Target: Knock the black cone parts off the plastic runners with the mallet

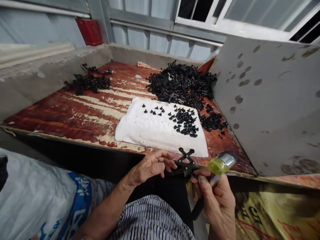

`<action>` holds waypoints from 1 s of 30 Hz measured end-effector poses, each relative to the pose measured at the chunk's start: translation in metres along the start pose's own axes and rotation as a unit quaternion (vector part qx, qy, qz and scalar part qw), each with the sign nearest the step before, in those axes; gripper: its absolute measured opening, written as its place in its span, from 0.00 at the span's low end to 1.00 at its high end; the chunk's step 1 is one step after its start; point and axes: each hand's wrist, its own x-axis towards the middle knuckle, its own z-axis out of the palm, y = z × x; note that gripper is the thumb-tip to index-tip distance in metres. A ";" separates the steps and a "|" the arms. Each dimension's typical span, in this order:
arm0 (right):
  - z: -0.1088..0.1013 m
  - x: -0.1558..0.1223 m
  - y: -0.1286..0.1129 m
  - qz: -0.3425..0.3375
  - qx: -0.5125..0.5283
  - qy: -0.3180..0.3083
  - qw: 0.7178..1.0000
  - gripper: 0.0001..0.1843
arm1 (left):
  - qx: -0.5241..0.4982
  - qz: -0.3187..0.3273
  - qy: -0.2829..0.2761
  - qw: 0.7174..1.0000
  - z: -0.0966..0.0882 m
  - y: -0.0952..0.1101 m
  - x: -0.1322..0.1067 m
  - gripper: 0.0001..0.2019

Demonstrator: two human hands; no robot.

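Observation:
My right hand [217,200] is closed around a small hammer [221,164] with a yellow face and a shiny metal head; its dark handle slants down below the fingers. That hand's thumb and forefinger also seem to pinch the lower right end of a black scissor-shaped linkage [186,160] with round ends and small rivets. Fingers half bent and apart, my left hand [152,166] is beside the linkage's left side; whether its fingertips touch is unclear. Beyond both hands, small black pegs with round flat bases [186,121] lie on a folded white cloth [150,128].
A large heap of black parts [180,81] covers the back right of the worn red-brown table [100,106]. A smaller black pile [90,81] is at the left. A spotted grey panel [270,100] stands along the right edge. A white sack [37,193] is at lower left.

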 end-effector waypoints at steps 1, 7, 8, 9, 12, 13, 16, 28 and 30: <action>0.004 0.001 -0.001 0.002 0.001 -0.014 1.000 0.11 | -0.004 -0.006 0.000 1.000 -0.002 0.006 0.000 0.29; 0.043 0.011 -0.019 -0.029 -0.059 -0.120 0.991 0.10 | -0.060 -0.067 0.020 0.996 -0.015 0.038 -0.004 0.24; 0.050 0.013 -0.022 -0.031 -0.069 -0.136 0.988 0.10 | -0.054 -0.072 0.027 0.996 -0.018 0.041 -0.004 0.23; 0.058 0.014 -0.025 -0.031 -0.075 -0.147 0.986 0.09 | -0.045 -0.077 0.038 0.995 -0.023 0.043 -0.004 0.24; 0.077 0.019 -0.031 -0.027 -0.074 -0.168 0.983 0.10 | -0.011 -0.083 0.080 0.993 -0.037 0.048 -0.004 0.25; 0.083 0.021 -0.033 -0.027 -0.072 -0.172 0.982 0.11 | 0.001 -0.082 0.090 0.993 -0.041 0.050 -0.003 0.25; 0.099 0.027 -0.034 -0.029 -0.069 -0.183 0.980 0.09 | 0.045 -0.077 0.121 0.989 -0.051 0.060 0.000 0.24; 0.124 0.046 -0.028 0.095 0.044 -0.189 0.976 0.19 | 0.143 -0.052 0.228 0.962 -0.098 0.098 0.020 0.23; 0.114 0.050 -0.024 0.113 0.066 -0.165 0.978 0.19 | 0.184 -0.046 0.220 0.957 -0.103 0.105 0.031 0.22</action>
